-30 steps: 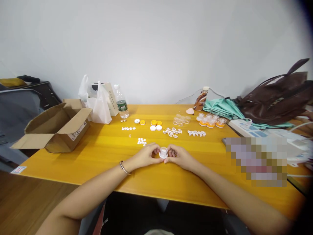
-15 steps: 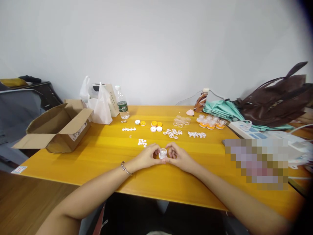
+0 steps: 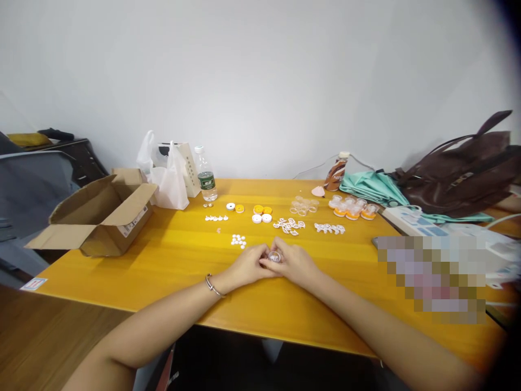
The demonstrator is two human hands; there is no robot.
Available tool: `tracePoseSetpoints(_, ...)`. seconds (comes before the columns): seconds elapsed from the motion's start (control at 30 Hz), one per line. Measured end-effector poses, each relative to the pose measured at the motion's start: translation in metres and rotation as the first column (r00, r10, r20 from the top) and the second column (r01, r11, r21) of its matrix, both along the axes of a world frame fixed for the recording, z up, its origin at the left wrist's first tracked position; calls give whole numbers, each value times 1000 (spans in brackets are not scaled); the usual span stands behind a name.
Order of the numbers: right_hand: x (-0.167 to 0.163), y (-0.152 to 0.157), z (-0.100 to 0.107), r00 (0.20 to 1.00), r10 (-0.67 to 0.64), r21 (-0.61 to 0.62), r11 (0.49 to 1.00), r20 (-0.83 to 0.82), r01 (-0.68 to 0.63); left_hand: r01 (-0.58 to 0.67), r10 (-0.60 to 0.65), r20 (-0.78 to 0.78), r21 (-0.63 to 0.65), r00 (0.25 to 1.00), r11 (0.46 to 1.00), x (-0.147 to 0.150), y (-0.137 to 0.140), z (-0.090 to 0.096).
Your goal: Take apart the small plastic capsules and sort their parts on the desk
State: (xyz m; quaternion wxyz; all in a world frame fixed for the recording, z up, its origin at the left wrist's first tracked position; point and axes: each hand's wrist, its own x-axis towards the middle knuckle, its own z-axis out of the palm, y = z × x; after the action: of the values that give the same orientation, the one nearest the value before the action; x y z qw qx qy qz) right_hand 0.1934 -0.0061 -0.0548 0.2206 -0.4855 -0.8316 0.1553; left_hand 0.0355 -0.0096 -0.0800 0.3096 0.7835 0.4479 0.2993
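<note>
Part (image 3: 274,257), clear and round, sits between left hand (image 3: 249,265) and right hand (image 3: 298,265), both of which I observe gripping it closely.

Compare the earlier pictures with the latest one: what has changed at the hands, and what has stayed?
The right hand has moved in toward the left hand, and both have closed further around the clear piece, hiding its white base. Nothing was let go. The cardboard box, water bottle and white discs stayed put.
</note>
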Motion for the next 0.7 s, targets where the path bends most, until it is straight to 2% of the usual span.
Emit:
tracePoseSetpoints(0.2,-1,0,-4,995,67,5,998,-67,-67,5,-5,-34,26,999,1000,0,4,-1)
tracePoseSetpoints(0.47,1,1,-2,992,124,49,991,3,-124,15,-14,-23,42,1000,999,3,6,2)
tracePoseSetpoints(0.7,7,5,2,950,313,61,949,-23,-311,75,-76,-44,-13,996,997,2,10,5)
